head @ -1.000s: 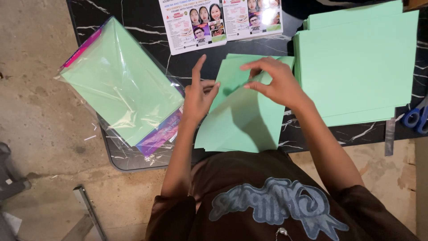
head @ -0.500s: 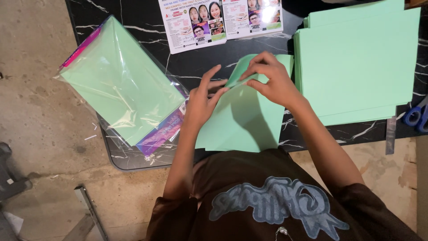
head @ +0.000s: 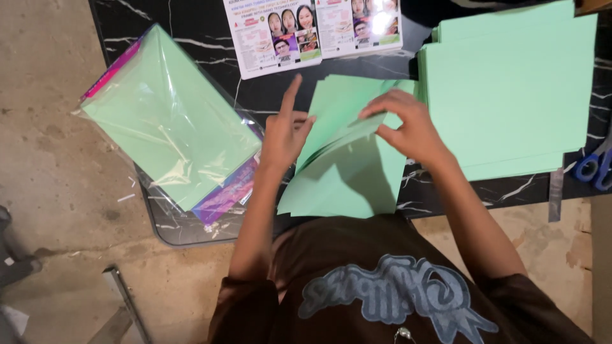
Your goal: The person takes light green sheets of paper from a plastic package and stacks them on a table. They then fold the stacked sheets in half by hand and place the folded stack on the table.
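- The person leans over a black marble-look table (head: 191, 19) and works on a sheet of green paper (head: 344, 178) that lies at the near edge, its lower corner hanging just past that edge.
- The right hand (head: 408, 127) pinches the raised upper part of the sheet, its fingers (head: 382, 107) closed over the fold; the thumb is tucked under the paper and I cannot see it.
- The left hand (head: 285, 130) rests against the sheet's left edge, forefinger pointing straight up and the other fingers loosely curled. Whether it actually grips the paper I cannot tell, since the edge hides the fingertips.
- The folded flap throws a shadow over the middle of the sheet, so the crease itself is hard to make out.
- Just right of the hands sits a stack of green sheets (head: 510, 95), reaching toward the far right corner; its top is cut off by the frame.
- On the left edge lies a clear plastic pack of green paper (head: 169, 121), angled, with a pink and purple label showing beneath it.
- Two printed leaflets (head: 312, 32) lie at the far edge, their tops cut off.
- At the right edge, blue scissor handles (head: 593, 167) are only partly in view, beside a grey metal ruler (head: 556, 194).
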